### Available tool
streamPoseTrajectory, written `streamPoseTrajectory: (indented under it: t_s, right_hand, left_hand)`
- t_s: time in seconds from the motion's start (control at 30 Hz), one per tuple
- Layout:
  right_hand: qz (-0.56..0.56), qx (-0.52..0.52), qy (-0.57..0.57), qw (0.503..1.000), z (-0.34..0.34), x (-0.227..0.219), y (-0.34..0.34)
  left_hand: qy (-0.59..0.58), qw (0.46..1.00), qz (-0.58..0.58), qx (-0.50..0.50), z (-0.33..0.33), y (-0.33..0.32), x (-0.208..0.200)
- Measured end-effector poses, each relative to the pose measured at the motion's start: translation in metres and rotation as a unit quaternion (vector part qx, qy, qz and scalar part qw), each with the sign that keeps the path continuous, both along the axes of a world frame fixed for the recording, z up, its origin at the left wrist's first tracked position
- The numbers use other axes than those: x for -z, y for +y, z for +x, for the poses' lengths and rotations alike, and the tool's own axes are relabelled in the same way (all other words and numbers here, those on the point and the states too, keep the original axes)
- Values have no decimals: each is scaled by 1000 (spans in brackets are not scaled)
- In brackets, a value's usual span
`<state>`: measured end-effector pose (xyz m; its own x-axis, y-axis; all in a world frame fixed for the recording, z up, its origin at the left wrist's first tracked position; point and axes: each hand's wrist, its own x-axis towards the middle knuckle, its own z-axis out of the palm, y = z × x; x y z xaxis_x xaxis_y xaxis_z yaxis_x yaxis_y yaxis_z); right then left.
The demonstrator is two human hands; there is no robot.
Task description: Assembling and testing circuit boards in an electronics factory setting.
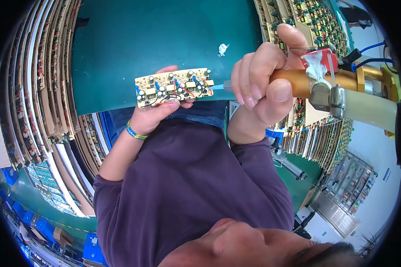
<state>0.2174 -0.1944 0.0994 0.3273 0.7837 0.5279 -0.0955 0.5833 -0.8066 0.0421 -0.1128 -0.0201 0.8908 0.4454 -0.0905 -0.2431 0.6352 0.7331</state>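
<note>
My left hand (pixel 152 116) holds a tan circuit board (pixel 141 83) from its near edge, thumb on top and fingers underneath. Capacitors, blue parts and red and black wires crowd the board. On the right, my right hand (pixel 265 73) is wrapped round a gold-coloured dispensing gun (pixel 294 81). A pale blue tapered nozzle (pixel 218 87) points left from it, its tip at the board's right end; whether it touches a part I cannot tell. White paste covers part of a red piece (pixel 329 60) on the gun.
Below the board lies a green mat (pixel 165 35) with a white paste blob (pixel 223 50). Tall stacks of boards between cardboard sheets (pixel 49 66) line the left. More boards (pixel 316 22) stand at the far right. A pale hose (pixel 370 107) and blue cables (pixel 372 46) meet the gun.
</note>
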Motion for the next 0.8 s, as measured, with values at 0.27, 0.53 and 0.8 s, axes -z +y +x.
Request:
streamPoseTrajectory:
  t_s: [0.27,0.53,0.8]
  right_hand:
    - [-4,-25,2,1000,-3,-1,-1]
    - [-1,-39,1,999,-6,3,-3]
    - [0,-32,24,999,-10,5,0]
  left_hand:
    - [-18,999,5,26,6,-2,0]
    - [-37,998,-21,38,9,-3,-7]
    - [-40,999,-14,34,10,-4,-7]
